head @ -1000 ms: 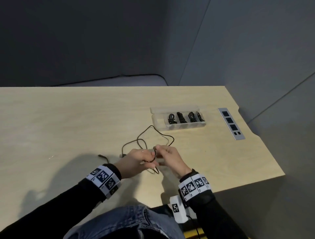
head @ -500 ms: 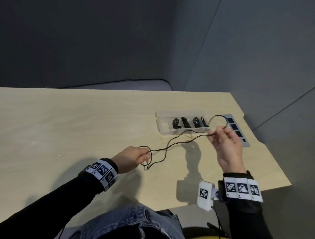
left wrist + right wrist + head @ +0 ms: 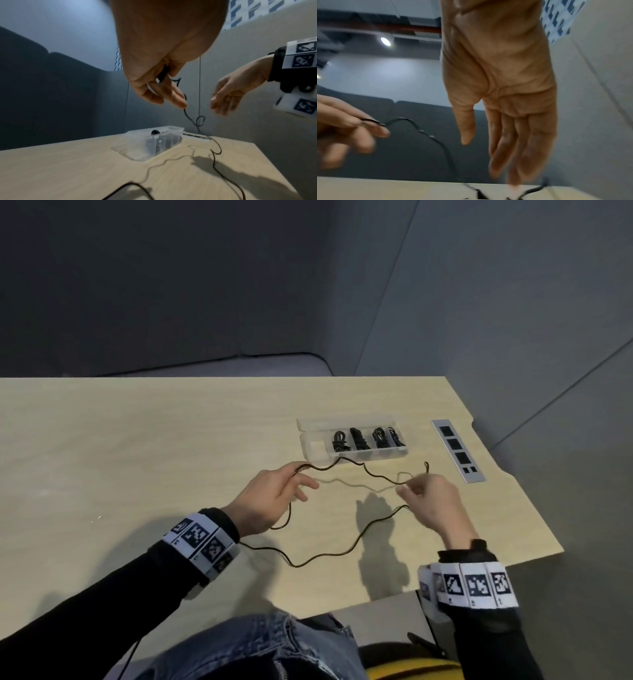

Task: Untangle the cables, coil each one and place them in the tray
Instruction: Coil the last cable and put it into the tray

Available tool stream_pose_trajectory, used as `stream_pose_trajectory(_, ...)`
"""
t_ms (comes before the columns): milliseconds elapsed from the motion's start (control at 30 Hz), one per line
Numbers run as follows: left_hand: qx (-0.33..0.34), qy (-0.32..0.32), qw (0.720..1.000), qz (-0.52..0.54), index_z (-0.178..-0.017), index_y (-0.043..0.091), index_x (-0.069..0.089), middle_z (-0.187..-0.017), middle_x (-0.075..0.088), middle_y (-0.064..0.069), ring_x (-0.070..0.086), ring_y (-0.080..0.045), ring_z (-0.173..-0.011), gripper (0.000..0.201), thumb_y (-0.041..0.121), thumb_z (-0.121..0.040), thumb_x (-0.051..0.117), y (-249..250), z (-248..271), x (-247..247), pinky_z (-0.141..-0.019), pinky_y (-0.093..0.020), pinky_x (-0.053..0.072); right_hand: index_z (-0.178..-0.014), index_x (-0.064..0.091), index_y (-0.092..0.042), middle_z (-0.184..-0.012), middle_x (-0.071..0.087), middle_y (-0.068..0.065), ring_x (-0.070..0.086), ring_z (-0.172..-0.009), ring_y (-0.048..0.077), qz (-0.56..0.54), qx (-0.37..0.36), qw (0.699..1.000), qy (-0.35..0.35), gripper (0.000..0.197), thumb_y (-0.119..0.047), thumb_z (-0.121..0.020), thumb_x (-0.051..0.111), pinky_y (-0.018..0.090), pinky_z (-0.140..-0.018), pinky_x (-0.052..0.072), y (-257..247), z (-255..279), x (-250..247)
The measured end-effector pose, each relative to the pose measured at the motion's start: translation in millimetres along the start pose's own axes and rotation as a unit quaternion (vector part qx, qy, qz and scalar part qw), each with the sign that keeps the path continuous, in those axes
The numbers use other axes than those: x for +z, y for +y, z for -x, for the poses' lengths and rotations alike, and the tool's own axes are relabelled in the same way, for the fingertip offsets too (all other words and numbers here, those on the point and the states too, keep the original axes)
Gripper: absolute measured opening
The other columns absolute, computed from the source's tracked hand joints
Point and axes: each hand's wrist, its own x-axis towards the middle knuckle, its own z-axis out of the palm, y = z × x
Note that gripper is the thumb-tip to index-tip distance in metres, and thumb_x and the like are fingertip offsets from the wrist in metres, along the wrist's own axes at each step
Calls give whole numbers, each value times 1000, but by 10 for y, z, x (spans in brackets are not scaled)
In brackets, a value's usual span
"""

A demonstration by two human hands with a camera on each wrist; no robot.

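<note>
Two hands work over the right half of the worktop (image 3: 137, 440), above its near edge. The left hand (image 3: 270, 501) pinches the black cable (image 3: 346, 470) between thumb and forefinger, with the plug end tucked in its palm in the left wrist view; its other fingers (image 3: 306, 484) are loosely spread. The right hand (image 3: 431, 505) has its fingers straight and relaxed, and whether they touch the cable I cannot tell. The cable runs between the hands and sags in a long loop down toward the near edge. Beyond it, near the far right corner, the clear tray (image 3: 311, 448) holds four coiled cables; a socket strip (image 3: 457, 450) lies along the right edge. The left half of the worktop is bare wood. Half a second ago the right hand was farther out by the socket strip, pinching the cable; now it is closer to the left.
</note>
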Motion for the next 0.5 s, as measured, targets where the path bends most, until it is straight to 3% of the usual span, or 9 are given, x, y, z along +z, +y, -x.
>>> stream_pose_trajectory(67,-2,-6,1000,7,-122,23,46,-107,67,17,66,-3,-87,30,18,-100,28,90,-23,29,-84,-31,52,-137,45,-18,-141,44,6,42,-129,20,-30,-134,991,-10,56,-30,-87,65,38,-110,34,-190,50,158)
stream_pose_trajectory(133,-15,7,998,56,-105,25,50,-103,68,14,65,-7,-88,25,15,-96,29,176,-23,34,-83,-33,50,-144,34,-25,-151,31,-3,25,-140,15,-26,-214,976,-45,62,-34,-89,61,38,-117,22,-341,60,347)
stream_pose_trajectory(200,-31,27,993,110,-83,22,45,-96,69,10,62,-11,-86,15,17,-86,30,212,-29,21,-79,-35,46,-132,49,-18,-138,47,-1,38,-130,13,-62,-234,970,-20,40,-29,-94,55,37,-112,31,-428,33,487)
stream_pose_trajectory(267,-64,44,987,141,-74,17,38,-90,69,8,59,-12,-82,5,20,-78,36,216,-32,-23,-77,-36,42,-101,60,-16,-107,63,-2,55,-98,5,-141,-221,965,18,10,-21,-94,55,31,-90,43,-475,0,526)
stream_pose_trajectory(300,-84,46,986,139,-74,16,39,-87,68,10,58,-12,-80,11,26,-78,39,222,-33,-52,-78,-37,43,-91,59,-17,-93,65,-4,56,-83,0,-183,-213,960,13,4,-18,-94,56,27,-80,42,-497,-4,521)
stream_pose_trajectory(333,-98,45,987,117,-76,14,44,-86,68,12,59,-13,-78,21,34,-81,42,212,-38,-81,-79,-40,44,-85,59,-19,-83,66,-5,55,-72,-3,-219,-212,952,4,9,-16,-93,57,24,-74,41,-513,-11,525)
stream_pose_trajectory(400,-92,45,995,15,-85,18,53,-79,65,21,62,-14,-75,34,49,-92,40,189,-36,-110,-77,-38,48,-82,60,-27,-72,64,-7,56,-67,0,-266,-221,938,3,15,-16,-92,58,22,-69,44,-555,-3,516)
stream_pose_trajectory(500,-45,62,997,-4,-107,22,50,-75,63,22,58,-12,-58,21,35,-101,35,135,-35,-99,-66,-33,47,-81,64,-36,-70,65,-13,57,-66,3,-328,-223,918,30,21,-18,-91,61,22,-66,47,-670,33,485)
